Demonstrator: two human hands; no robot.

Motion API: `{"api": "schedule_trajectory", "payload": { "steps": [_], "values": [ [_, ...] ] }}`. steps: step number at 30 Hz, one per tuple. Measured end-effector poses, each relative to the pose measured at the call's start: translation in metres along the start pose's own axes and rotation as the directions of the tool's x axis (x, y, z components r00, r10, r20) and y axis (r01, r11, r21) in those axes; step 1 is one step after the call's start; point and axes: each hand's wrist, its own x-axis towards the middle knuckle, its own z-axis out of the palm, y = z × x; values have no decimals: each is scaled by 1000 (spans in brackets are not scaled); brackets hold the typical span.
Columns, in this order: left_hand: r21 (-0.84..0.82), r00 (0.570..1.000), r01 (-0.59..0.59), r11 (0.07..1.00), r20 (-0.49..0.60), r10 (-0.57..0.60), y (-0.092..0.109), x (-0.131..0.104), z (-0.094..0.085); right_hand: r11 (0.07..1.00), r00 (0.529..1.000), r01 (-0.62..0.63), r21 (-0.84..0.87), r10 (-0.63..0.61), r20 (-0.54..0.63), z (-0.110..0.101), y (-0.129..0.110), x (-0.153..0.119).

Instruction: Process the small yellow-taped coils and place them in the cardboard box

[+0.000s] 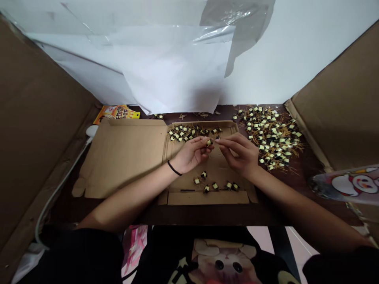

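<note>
My left hand (pixel 192 154), with a black band round the wrist, pinches a small black and yellow wire-wound coil (pixel 209 142) above the flat cardboard box (pixel 189 198). Just to its right, my right hand (pixel 242 154) has thumb and forefinger pressed together beside the coil. A small dark bit shows at those fingertips, too small to name. Below the hands, several loose coils (pixel 215 185) lie on the cardboard. Behind them, a cluster of similar coils (pixel 183 133) sits along the box's far side.
A large heap of coils (pixel 272 138) with thin copper-coloured wires covers the table at right. The box's lid (pixel 127 157) lies open at left. An orange packet (pixel 117 113), a white cable (pixel 62 185) and a printed plastic pouch (pixel 349 183) lie around. Cardboard walls (pixel 337 94) stand at both sides.
</note>
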Motion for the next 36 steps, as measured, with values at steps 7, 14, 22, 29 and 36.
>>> {"api": "schedule_trajectory", "payload": {
  "steps": [7, 14, 22, 29, 36],
  "values": [
    [-44, 987, 156, 987, 37, -155, 2, -3, 6, 999, 999, 31, 7, -31, 19, 0, 1, 1],
    [-102, 975, 205, 974, 111, -193, 2, -3, 3, 995, 995, 96, -9, -96, -6, -1, 0, 1],
    [-85, 973, 200, 976, 134, -188, -1, -1, 1, 993, 992, 119, -20, -118, 45, -3, -1, 2],
    [-74, 975, 189, 979, 130, -178, -2, -1, 0, 988, 985, 152, -27, -149, 88, -5, 1, 3],
    [-51, 970, 208, 977, 140, -199, -2, -2, 2, 980, 979, 198, -28, -196, 62, -2, 5, 0]
  ]
}}
